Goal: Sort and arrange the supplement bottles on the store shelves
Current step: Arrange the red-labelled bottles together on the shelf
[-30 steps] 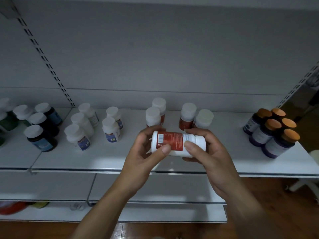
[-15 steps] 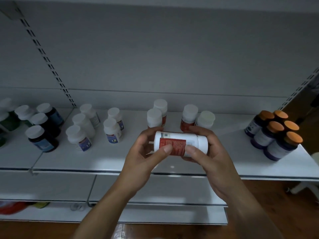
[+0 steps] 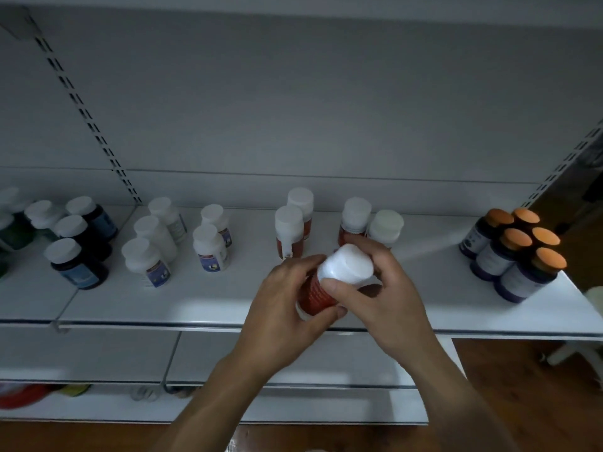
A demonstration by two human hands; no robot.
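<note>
Red-labelled bottle [image 3: 321,288] held in both hands above the shelf [image 3: 195,301] front — left hand [image 3: 280,308] wraps the body, right hand [image 3: 381,288] closes round the white cap. Cap tilts up and away, toward matching red bottles [image 3: 290,234] just behind.

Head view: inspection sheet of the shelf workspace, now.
Surface: white shelf, lit patch near the front edge.
Job's things: red-label bottle held tilted, cap up; red-label group behind; orange-cap group far right; blue-label white bottles; dark bottles at left.
Clutter: blurred red object on a lower shelf.
Grips: left hand and right hand both hold the bottle.
Cables: nothing seen.
Surroundings: wood floor.
</note>
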